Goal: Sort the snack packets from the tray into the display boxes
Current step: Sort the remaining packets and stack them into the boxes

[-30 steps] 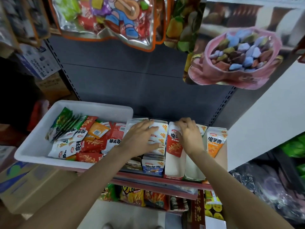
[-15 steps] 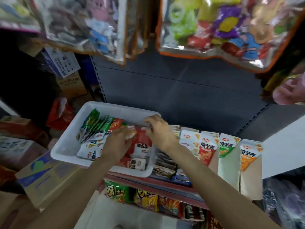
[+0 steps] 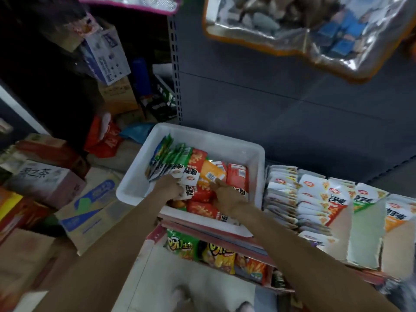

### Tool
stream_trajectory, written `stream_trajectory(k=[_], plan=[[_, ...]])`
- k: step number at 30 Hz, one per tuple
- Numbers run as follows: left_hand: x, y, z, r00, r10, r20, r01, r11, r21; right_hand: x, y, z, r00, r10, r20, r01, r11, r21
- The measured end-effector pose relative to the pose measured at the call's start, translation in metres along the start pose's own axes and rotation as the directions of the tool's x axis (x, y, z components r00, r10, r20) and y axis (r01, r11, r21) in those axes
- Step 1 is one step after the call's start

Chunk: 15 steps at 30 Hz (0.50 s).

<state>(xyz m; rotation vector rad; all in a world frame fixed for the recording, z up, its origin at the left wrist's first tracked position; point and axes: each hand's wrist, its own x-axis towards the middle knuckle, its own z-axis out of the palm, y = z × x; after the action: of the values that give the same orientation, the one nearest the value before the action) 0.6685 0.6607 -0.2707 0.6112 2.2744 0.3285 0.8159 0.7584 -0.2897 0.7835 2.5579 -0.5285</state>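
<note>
The white tray (image 3: 225,140) sits at the left end of the shelf, filled with snack packets: green packets (image 3: 177,154) on the left, red packets (image 3: 198,157) and an orange packet (image 3: 212,172) in the middle. Both my hands are inside it. My left hand (image 3: 168,188) has its fingers curled on a white-ended packet (image 3: 189,190). My right hand (image 3: 227,197) lies on the red packets, one finger stretched to the orange packet. Right of the tray stand the display boxes (image 3: 281,192), holding rows of upright packets; the green box (image 3: 364,224) and the orange box (image 3: 398,224) each show one packet.
Cardboard cartons (image 3: 90,206) are stacked on the floor to the left. A lower shelf (image 3: 216,253) holds chip bags. Large clear bags of goods (image 3: 292,25) hang overhead against the grey back panel (image 3: 270,109).
Both hands left the display boxes and moved left into the tray. They now sit deeper among its packets, and the view has swung left.
</note>
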Motion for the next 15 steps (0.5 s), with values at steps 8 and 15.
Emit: stream_trajectory(k=[8,15], plan=[[-0.005,-0.010,-0.009,0.998,0.065,-0.022,-0.066,0.995,-0.073,0.001,-0.001,-0.007,1.000,-0.006,0.024,0.003,0.991,0.134],[-0.037,0.027,-0.027,0.817,0.522,-0.244,-0.562,0.816,-0.137,-0.020,0.008,-0.044,0.941,-0.068,-0.332,0.246,0.811,0.531]])
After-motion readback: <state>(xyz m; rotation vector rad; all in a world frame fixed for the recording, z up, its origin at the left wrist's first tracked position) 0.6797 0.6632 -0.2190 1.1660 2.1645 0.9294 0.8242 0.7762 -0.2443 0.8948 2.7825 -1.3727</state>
